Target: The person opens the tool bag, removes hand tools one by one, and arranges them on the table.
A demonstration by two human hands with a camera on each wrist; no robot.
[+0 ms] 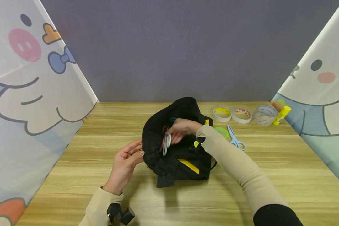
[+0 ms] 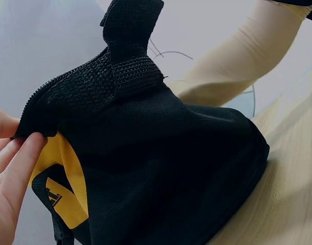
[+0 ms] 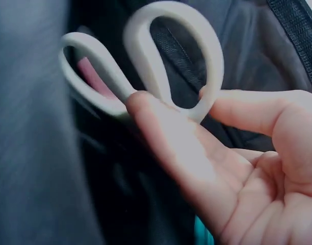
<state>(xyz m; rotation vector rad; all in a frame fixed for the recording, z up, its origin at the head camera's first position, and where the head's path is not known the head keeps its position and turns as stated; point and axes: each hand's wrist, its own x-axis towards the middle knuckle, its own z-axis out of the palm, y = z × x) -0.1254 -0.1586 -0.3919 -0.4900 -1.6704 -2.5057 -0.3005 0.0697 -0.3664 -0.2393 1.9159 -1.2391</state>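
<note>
A black bag [image 1: 186, 108] with yellow inner parts stands on the table with its mouth spread. My left hand [image 1: 127, 166] pinches the left edge of that mouth between thumb and fingers; the left wrist view shows the fingers [image 2: 21, 158] at the zipper edge. Inside the bag, my right hand [image 1: 183, 127] holds scissors by their pale grey-white loop handles [image 3: 214, 56]. The blades are hidden in the dark interior. Behind one loop shows something pink [image 3: 95, 79], and a teal item [image 3: 202, 232] lies lower in the bag.
Right of the bag lie blue scissors [image 1: 234, 138] and a green tape roll [image 1: 224, 133]. Behind them are two white tape rolls [image 1: 222, 119], a clear tape roll [image 1: 262, 120] and a yellow glue stick [image 1: 282, 115]. A grey panel [image 1: 180, 53] rises along the table's back edge.
</note>
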